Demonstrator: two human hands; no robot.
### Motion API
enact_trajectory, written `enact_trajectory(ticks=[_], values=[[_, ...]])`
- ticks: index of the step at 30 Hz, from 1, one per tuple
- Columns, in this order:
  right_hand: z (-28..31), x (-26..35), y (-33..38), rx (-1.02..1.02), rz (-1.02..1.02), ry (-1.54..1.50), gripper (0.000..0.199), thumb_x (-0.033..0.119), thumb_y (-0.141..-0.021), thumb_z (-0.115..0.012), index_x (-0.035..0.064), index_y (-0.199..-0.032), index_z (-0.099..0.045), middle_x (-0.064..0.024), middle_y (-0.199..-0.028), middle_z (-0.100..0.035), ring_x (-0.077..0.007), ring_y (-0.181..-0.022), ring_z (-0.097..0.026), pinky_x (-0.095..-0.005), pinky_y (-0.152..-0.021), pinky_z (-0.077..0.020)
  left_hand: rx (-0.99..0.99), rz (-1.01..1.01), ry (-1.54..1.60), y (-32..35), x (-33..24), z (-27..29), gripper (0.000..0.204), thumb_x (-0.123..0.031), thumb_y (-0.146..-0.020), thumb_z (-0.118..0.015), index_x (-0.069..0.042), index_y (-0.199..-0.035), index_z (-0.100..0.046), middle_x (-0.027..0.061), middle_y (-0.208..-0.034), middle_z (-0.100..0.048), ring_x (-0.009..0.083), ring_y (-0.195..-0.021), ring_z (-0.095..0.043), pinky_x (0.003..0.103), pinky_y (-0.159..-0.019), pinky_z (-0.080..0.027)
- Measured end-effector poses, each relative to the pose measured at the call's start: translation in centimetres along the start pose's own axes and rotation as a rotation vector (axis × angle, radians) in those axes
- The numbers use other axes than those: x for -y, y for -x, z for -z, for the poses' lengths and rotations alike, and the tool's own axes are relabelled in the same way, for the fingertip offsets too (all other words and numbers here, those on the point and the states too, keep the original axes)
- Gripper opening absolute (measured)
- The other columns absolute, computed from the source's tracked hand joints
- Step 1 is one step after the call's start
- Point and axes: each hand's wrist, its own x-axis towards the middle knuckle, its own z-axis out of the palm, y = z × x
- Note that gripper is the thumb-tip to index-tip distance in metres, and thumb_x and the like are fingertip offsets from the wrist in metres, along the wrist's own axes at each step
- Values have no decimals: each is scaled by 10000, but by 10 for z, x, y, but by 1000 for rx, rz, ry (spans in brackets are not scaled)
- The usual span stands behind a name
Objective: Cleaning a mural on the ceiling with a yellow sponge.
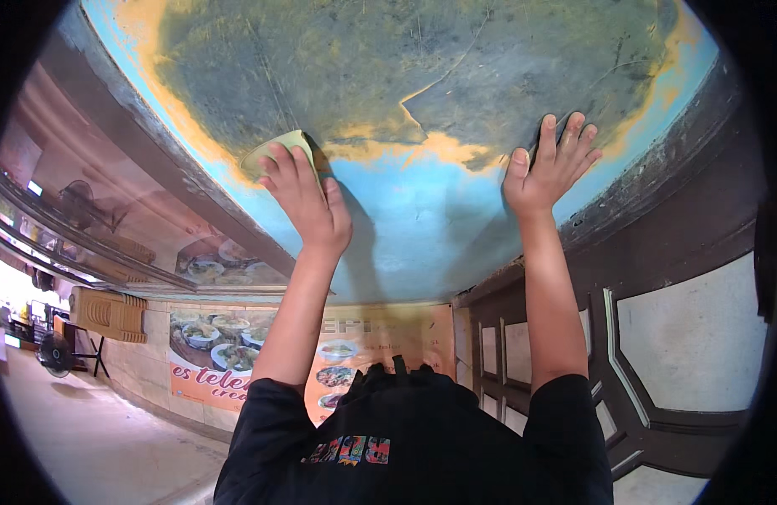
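A broad painted surface (405, 202) fills the upper part of the view, with light blue along its border, a ragged yellow-orange band and a large dark grey worn area (355, 76). My left hand (308, 198) presses a thin, pale yellow-green pad (266, 154) against it, where grey and yellow meet. Whether the pad is sandpaper or sponge, I cannot make out. Over to the right, my bare right hand (550, 171) lies flat on the surface, fingers spread, near the edge of the grey area. Both arms are stretched out.
Dark, scuffed edging (691, 143) borders the surface on the right. Dark-framed panels (691, 328) stand at the right. At the left are a glossy brown panel (144, 185), stacked brown chairs (111, 314) and a black fan (55, 354). A food banner (224, 396) hangs on the wall.
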Motion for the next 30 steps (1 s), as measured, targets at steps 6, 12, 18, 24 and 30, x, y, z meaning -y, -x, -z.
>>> enact_trajectory(ticks=[6, 12, 18, 24, 30], values=[[1, 0, -2, -3, 1, -4, 520, 369, -972, -334, 150, -1442, -360, -141, -1539, -220, -368, -1437, -95, -581, -1106, -2, 261, -212, -54, 11, -2, 4, 647, -47, -839, -494, 15, -1444, -273, 210, -1542, -151, 381, -1442, -35, 519, -1128, 26], [-2, -1, 0, -25, -43, -63, 516, 412, -944, -382, 212, -1419, -403, -102, -1533, -255, -358, -1438, -99, -603, -1097, 20, 259, -199, -40, 16, -15, -1, 621, -74, -866, -476, 19, -1444, -271, 218, -1538, -156, 399, -1437, -37, 534, -1122, 41], [1, -5, -2, -2, -22, -27, 518, 393, -961, -353, 185, -1435, -375, -122, -1535, -241, -365, -1436, -102, -584, -1106, 14, 1, 77, -1, 6, -8, 0, 717, -28, -807, -505, 29, -1456, -206, 232, -1540, -122, 427, -1430, -19, 539, -1116, 30], [4, -6, -5, 4, -13, -10, 524, 394, -975, -321, 168, -1447, -350, -141, -1535, -231, -378, -1432, -107, -574, -1110, 3, 123, -31, -29, 19, -3, -4, 716, -71, -828, -516, 28, -1460, -195, 222, -1545, -108, 422, -1430, -19, 559, -1110, 57], [2, -14, -1, -29, -22, -36, 517, 389, -949, -364, 206, -1432, -385, -118, -1529, -261, -350, -1436, -127, -560, -1116, 32, 231, -164, -6, 23, -22, -12, 773, -26, -778, -548, -2, -1468, -201, 217, -1547, -110, 429, -1428, -38, 566, -1109, 44]])
